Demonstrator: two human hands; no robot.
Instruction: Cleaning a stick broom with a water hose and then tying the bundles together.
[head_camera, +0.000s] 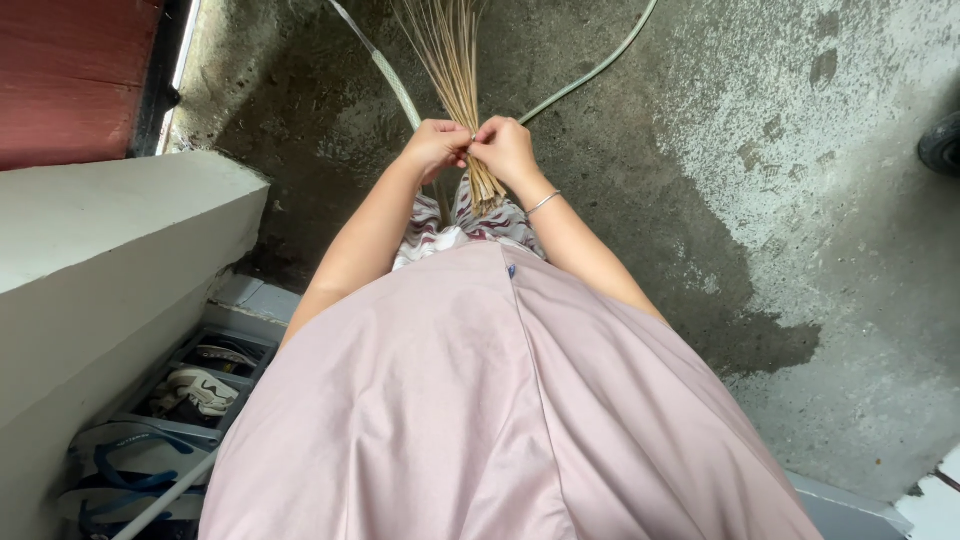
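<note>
A bundle of thin tan broom sticks (447, 55) fans out away from me over the wet concrete floor. My left hand (436, 146) and my right hand (505, 148) both grip the bundle at its narrow part, fingers pinched together side by side. The short cut ends (485, 190) poke out below my hands toward my patterned trousers. A thin silver bangle (543, 203) sits on my right wrist. My pink shirt fills the lower middle of the view.
A pale hose (590, 72) curves across the dark wet concrete behind the sticks. A white concrete ledge (110, 240) stands at the left, with a rack of sandals and shoes (190, 385) beneath it. A dark tyre edge (942, 145) shows at the far right.
</note>
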